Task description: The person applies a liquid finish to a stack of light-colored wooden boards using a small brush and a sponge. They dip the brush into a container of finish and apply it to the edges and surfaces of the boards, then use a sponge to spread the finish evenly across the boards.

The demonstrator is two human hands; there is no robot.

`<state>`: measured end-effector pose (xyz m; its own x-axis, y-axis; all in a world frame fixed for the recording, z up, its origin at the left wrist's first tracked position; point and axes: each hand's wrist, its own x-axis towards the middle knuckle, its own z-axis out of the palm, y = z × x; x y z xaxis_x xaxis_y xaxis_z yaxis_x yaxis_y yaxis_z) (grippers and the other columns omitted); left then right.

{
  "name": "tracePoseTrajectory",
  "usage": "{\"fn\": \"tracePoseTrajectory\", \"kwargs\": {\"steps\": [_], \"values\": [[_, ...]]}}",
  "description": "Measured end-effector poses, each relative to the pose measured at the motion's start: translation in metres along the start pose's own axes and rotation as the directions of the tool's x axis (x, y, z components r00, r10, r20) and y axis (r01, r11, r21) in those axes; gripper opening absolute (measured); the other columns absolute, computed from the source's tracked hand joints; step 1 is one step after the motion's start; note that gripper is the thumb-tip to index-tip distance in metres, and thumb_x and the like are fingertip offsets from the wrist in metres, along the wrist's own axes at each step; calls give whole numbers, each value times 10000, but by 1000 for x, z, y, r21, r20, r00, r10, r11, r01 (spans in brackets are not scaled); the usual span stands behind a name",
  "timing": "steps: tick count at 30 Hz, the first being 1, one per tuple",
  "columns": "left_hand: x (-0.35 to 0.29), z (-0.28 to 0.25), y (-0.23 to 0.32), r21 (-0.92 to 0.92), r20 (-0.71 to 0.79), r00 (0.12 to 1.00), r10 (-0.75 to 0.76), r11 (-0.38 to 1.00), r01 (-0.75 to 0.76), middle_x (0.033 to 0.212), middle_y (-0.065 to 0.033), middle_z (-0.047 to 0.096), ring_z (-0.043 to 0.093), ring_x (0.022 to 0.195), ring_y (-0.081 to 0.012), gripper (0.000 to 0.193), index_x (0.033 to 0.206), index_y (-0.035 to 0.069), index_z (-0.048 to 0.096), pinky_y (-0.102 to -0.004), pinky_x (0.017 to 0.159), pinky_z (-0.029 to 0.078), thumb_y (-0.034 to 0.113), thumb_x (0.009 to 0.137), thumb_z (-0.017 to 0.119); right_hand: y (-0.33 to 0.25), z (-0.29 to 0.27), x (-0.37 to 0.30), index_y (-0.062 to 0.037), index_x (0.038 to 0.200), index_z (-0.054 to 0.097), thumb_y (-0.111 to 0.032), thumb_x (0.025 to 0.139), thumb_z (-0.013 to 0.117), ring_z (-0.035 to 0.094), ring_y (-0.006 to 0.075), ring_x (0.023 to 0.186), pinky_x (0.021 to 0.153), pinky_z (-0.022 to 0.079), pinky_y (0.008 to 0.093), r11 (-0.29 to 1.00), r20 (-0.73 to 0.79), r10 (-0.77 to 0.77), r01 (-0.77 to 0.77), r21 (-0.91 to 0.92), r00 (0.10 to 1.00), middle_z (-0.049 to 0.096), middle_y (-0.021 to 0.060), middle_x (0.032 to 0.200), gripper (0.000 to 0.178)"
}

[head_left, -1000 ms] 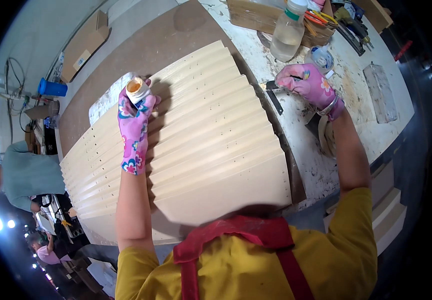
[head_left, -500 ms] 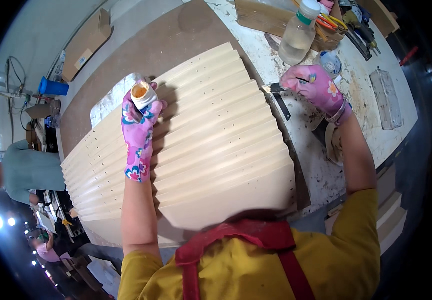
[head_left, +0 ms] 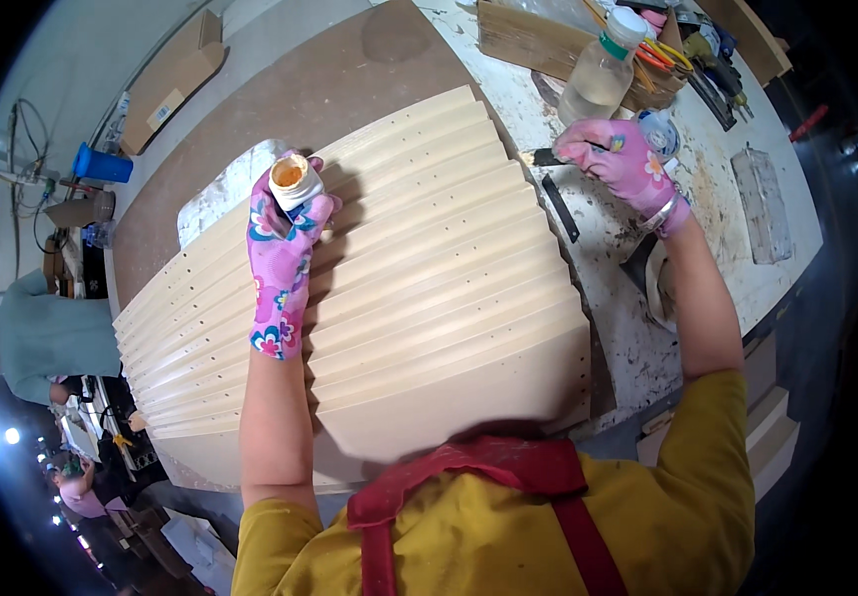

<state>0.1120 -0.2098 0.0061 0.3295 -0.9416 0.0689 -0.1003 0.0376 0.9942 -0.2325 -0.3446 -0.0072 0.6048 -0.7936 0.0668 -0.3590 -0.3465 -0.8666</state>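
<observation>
In my left hand [head_left: 283, 223], gloved in pink with a flower pattern, is a small white jar [head_left: 299, 199] without a lid, tilted so its orange-tan contents show. The jar is above a row of long, pale wooden slats [head_left: 429, 238] dotted with small dark holes. My right hand [head_left: 620, 164], in a matching glove, is over the stained white bench to the right, its fingers pinched. A small flat black tool [head_left: 548, 157] with a pale tip sticks out at the fingertips. Below it lies a separate black strip [head_left: 560, 211].
A clear bottle [head_left: 598, 84] and a cardboard box [head_left: 528, 42] of tools stand beyond my right hand. Further right is a greyish block [head_left: 762, 206]. A white patch of material [head_left: 230, 189] lies behind the jar. Another person [head_left: 56, 333] works at the far left.
My right hand and the black tool have shifted slightly away from me. The jar has moved a little right, still in my left hand. The view has tilted slightly.
</observation>
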Motion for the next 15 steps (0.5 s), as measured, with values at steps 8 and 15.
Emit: {"fn": "tracePoseTrajectory", "kwargs": {"steps": [8,15], "values": [[1,0,1,2,13,1000,-4,1000,4,1235,-124,597,637,964,-191,544,1344,47,443,-305,858,517,35,853,676,17,-5,4,35,941,655,-172,910,576,620,121,829,758,485,265,997,-54,-40,36,-68,998,661,70,833,224],[2,0,-5,1,14,1000,10,1000,-10,1231,-123,597,622,1009,-190,575,1348,47,435,-299,849,525,37,835,695,4,13,0,21,957,664,-206,886,595,620,113,853,797,493,261,1000,7,17,-17,14,1000,669,50,861,247]]}}
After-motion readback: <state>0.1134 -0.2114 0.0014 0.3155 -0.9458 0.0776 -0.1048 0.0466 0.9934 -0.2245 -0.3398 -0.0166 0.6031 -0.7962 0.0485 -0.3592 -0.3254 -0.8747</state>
